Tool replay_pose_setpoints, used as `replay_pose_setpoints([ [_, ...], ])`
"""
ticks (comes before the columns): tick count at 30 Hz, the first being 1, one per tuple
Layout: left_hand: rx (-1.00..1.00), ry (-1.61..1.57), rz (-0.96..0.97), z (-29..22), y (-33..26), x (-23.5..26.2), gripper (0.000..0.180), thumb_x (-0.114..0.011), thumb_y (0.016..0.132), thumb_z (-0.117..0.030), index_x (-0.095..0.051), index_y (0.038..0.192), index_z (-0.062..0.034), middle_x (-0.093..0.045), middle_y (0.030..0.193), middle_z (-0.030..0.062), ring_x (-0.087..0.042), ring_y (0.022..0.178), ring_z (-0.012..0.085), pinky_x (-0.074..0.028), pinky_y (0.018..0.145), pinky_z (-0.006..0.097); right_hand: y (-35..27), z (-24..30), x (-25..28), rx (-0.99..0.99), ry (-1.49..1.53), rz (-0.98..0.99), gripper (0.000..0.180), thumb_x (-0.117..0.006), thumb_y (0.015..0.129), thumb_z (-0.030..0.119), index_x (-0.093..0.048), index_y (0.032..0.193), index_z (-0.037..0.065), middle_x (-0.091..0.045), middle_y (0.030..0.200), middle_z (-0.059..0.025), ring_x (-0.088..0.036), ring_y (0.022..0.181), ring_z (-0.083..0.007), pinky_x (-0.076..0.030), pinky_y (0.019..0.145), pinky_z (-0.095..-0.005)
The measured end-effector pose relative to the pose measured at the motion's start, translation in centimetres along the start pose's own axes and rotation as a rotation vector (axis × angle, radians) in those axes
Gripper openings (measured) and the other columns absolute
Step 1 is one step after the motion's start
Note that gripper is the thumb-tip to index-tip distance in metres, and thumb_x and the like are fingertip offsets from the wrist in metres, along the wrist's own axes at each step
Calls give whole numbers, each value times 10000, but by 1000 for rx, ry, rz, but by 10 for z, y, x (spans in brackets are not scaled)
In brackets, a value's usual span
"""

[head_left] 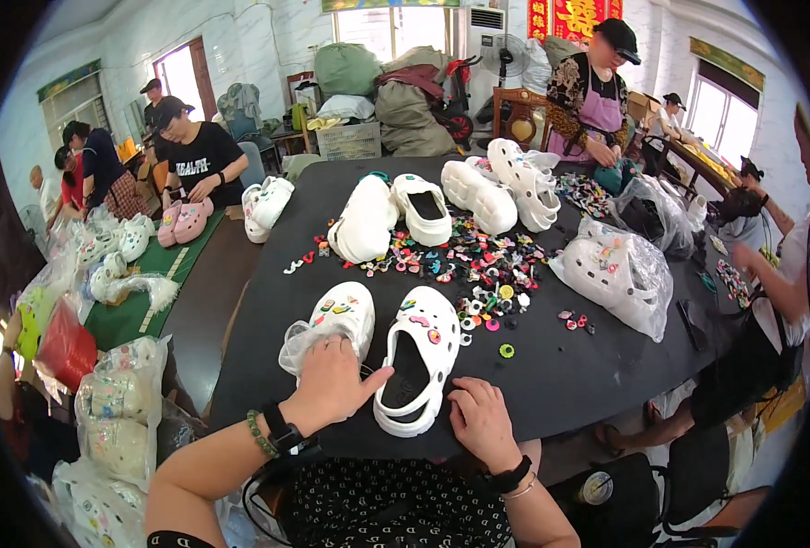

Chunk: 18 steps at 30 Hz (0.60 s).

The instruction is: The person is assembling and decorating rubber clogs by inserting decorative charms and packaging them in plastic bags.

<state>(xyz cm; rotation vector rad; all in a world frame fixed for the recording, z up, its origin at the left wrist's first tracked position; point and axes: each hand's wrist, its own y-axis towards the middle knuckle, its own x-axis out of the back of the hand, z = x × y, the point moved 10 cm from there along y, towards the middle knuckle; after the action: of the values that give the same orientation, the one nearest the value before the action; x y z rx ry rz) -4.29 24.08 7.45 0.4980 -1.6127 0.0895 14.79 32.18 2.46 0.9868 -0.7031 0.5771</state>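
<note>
Two white clogs lie side by side at the table's near edge, toes pointing away from me. My left hand (pixel 333 384) lies over the opening of the left clog (pixel 344 306), where crumpled clear plastic (pixel 297 345) bunches at the fingertips. Its thumb stretches out to the side of the right clog (pixel 423 365), which has small colourful charms on its toe. The left clog's heel is hidden under my hand. To the right of that pair, my right hand (pixel 482 422) rests on the table, fingers loosely bent and apart, holding nothing.
A heap of colourful shoe charms (pixel 487 274) spreads across the dark table (pixel 551 384). Beyond stand more white clogs (pixel 364 219); a bagged pair (pixel 617 274) sits right. A co-worker in a pink apron (pixel 597 105) works opposite, another (pixel 195 151) at left handles pink clogs (pixel 184 223).
</note>
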Motion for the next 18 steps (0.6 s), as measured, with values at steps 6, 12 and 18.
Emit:
replay_pose_setpoints([
  [6,-20,4,-21,-27,15,6,739,-731,725,-616,-634,883,99,-637,827,213,-646,802,380,-516,736,433,-3,1,-3,17,-14,-5,222,-667,773,67,-626,990,45,-618,1144,-118,-572,1117,-290,-444,922,-402],
  [12,-76,-174,6,-30,24,-8,411,-805,745,-308,-572,831,20,-618,837,205,-621,838,399,-483,741,475,-4,3,3,34,-3,-75,180,-666,776,35,-620,949,52,-632,1113,-100,-595,1068,-278,-462,873,-388],
  [18,-251,-243,-97,5,16,29,227,-692,711,-64,-597,911,-18,-624,837,212,-606,831,426,-464,735,504,-5,-1,4,16,17,-60,166,-664,778,34,-630,939,50,-638,1109,-88,-602,1059,-265,-465,869,-377],
])
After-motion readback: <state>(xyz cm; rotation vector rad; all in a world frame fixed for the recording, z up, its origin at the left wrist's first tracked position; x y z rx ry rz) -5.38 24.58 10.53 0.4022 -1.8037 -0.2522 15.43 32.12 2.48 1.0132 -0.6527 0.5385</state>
